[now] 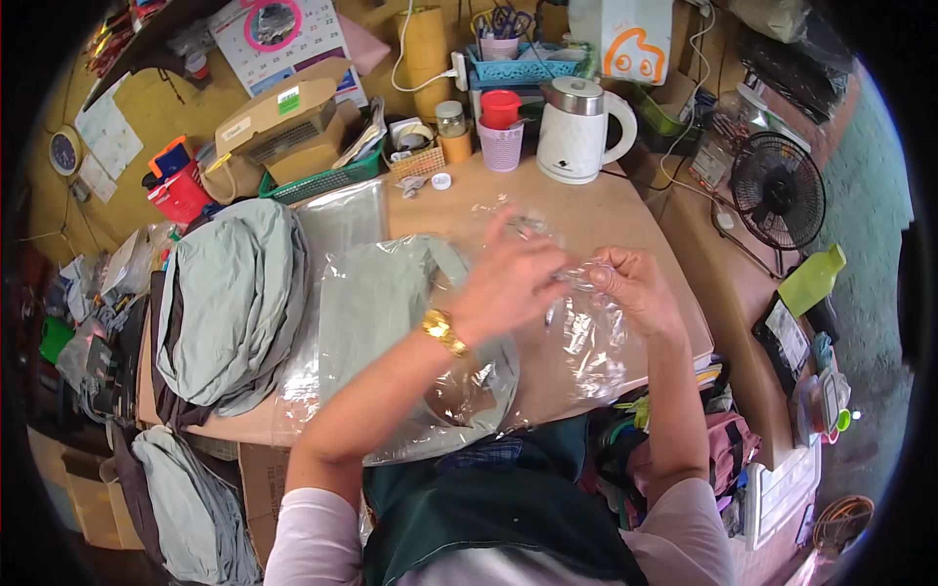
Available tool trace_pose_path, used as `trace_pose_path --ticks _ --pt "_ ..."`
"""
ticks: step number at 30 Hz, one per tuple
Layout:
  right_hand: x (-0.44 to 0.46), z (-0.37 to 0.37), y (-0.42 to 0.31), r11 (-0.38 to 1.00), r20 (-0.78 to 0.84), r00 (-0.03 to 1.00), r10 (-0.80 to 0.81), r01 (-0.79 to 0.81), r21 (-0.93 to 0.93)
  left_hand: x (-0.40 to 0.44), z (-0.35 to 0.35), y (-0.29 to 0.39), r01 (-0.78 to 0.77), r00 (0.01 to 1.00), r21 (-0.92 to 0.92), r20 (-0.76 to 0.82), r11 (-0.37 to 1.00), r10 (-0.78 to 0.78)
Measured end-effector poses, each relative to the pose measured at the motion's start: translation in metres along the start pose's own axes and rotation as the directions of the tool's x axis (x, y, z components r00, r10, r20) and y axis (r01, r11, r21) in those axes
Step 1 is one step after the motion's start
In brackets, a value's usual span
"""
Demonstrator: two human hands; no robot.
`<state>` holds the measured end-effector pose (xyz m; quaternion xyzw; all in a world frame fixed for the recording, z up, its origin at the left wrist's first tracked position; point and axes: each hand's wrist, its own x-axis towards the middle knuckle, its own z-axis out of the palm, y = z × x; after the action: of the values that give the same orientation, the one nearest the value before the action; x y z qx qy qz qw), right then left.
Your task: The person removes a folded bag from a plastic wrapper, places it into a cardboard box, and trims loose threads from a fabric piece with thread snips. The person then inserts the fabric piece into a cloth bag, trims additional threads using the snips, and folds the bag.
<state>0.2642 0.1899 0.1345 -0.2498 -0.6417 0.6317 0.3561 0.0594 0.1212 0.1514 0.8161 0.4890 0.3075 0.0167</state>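
Note:
A crumpled clear plastic bag [591, 342] hangs between my hands above the tabletop. My right hand [635, 290] pinches its gathered upper part between thumb and fingers. My left hand [518, 283], with a gold watch [446, 333] on the wrist, is closed on the same plastic and slightly blurred. More clear film shows beyond its fingers. Below my left forearm lies a pale grey-green folded fabric piece [371, 293] inside a clear plastic bag; my arm hides part of it.
A stack of grey-green fabric pieces [234, 303] sits at the table's left. Flat plastic bags [347, 220] lie beside it. At the back stand a white kettle [575, 132], a pink cup [501, 146] and a cardboard box [293, 127]. A black fan [779, 190] is at right.

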Motion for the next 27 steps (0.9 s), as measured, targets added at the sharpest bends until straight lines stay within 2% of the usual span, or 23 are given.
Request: trace_pose_path --ticks 1,2,4,6,7,8,9,10,12,13,14,15,16,17,18,19,20,21,22,23,25,26,27 --pt "0.0 -0.007 -0.003 0.997 0.11 0.992 0.066 -0.07 0.033 0.0 -0.017 -0.01 -0.045 0.998 0.03 0.053 0.999 0.043" --pt "0.001 -0.011 -0.003 0.997 0.102 0.993 0.061 -0.065 0.034 -0.002 -0.033 -0.018 -0.09 0.991 0.059 0.106 0.994 0.083" --pt "0.005 -0.019 0.002 0.994 0.169 0.981 0.091 -0.1 0.045 -0.005 -0.064 -0.02 -0.154 0.988 -0.069 -0.029 0.986 0.153" --pt "0.011 -0.027 0.01 0.99 0.209 0.976 0.069 -0.092 0.103 -0.012 -0.091 -0.026 -0.103 0.995 -0.215 -0.012 0.971 0.102" --pt "0.013 -0.03 0.014 0.983 0.25 0.967 0.049 -0.091 0.16 -0.018 -0.107 -0.027 -0.106 0.994 -0.21 -0.008 0.972 0.106" --pt "0.013 -0.032 0.017 0.983 0.249 0.968 0.042 -0.085 0.164 -0.023 -0.123 -0.028 0.078 0.995 -0.388 0.089 0.918 -0.047" --pt "0.014 -0.035 0.019 0.994 0.287 0.957 -0.048 0.016 0.111 -0.027 -0.136 -0.029 0.264 0.962 -0.532 0.207 0.805 -0.179" --pt "0.015 -0.035 0.019 0.991 0.33 0.935 -0.134 0.12 0.061 -0.029 -0.148 -0.032 0.261 0.962 -0.526 0.207 0.81 -0.176" --pt "0.013 -0.022 0.006 0.982 0.357 0.915 -0.187 0.162 0.097 -0.031 -0.166 -0.036 0.174 0.968 -0.445 0.24 0.878 -0.07" --pt "0.012 -0.011 -0.005 0.972 0.383 0.895 -0.231 0.195 0.131 -0.029 -0.164 -0.033 0.176 0.968 -0.439 0.241 0.881 -0.073" --pt "0.01 0.006 -0.02 0.971 0.386 0.892 -0.235 0.196 0.136 -0.026 -0.159 -0.028 0.109 0.98 -0.4 0.197 0.91 -0.031" --pt "0.008 0.026 -0.036 0.978 0.388 0.898 -0.208 0.194 0.078 -0.025 -0.156 -0.025 0.043 0.988 -0.357 0.153 0.933 0.013" --pt "0.007 0.037 -0.044 0.981 0.39 0.902 -0.183 0.192 0.017 -0.027 -0.158 -0.025 0.043 0.988 -0.353 0.151 0.935 0.011" --pt "0.009 0.037 -0.045 0.98 0.393 0.9 -0.187 0.196 0.019 -0.03 -0.161 -0.025 0.069 0.977 -0.361 0.211 0.93 0.01" --pt "0.012 0.035 -0.045 0.921 0.41 0.906 -0.102 0.242 -0.306 -0.032 -0.165 -0.026 0.094 0.963 -0.367 0.271 0.926 0.009" --pt "0.014 0.034 -0.045 0.757 0.395 0.918 -0.017 0.27 -0.595 -0.036 -0.173 -0.025 0.094 0.962 -0.362 0.272 0.927 0.009" --pt "0.016 0.024 -0.033 0.758 0.397 0.918 -0.02 0.273 -0.592 -0.041 -0.184 -0.022 0.159 0.945 -0.3 0.322 0.941 -0.057" --pt "0.02 0.005 -0.015 0.571 0.406 0.912 -0.052 0.36 -0.737 -0.044 -0.193 -0.018 0.222 0.923 -0.235 0.363 0.946 -0.127" --pt "0.022 -0.008 -0.005 0.348 0.422 0.903 -0.081 0.422 -0.837 -0.045 -0.201 -0.012 0.142 0.92 -0.053 0.377 0.989 -0.112" --pt "0.019 -0.014 -0.004 0.349 0.425 0.901 -0.085 0.427 -0.834 -0.05 -0.207 -0.011 0.144 0.919 -0.048 0.376 0.988 -0.116" --pt "0.013 -0.019 -0.005 0.302 0.34 0.937 -0.075 0.347 -0.888 -0.06 -0.221 -0.012 0.05 0.858 0.178 0.496 0.983 -0.134" --pt "0.012 -0.018 -0.011 0.302 0.343 0.936 -0.078 0.35 -0.887 -0.06 -0.227 -0.006 0.151 0.819 0.23 0.515 0.961 -0.252" --pt "0.009 -0.017 -0.019 0.296 0.308 0.95 -0.048 0.308 -0.904 -0.062 -0.231 -0.005 0.153 0.82 0.233 0.512 0.96 -0.255"
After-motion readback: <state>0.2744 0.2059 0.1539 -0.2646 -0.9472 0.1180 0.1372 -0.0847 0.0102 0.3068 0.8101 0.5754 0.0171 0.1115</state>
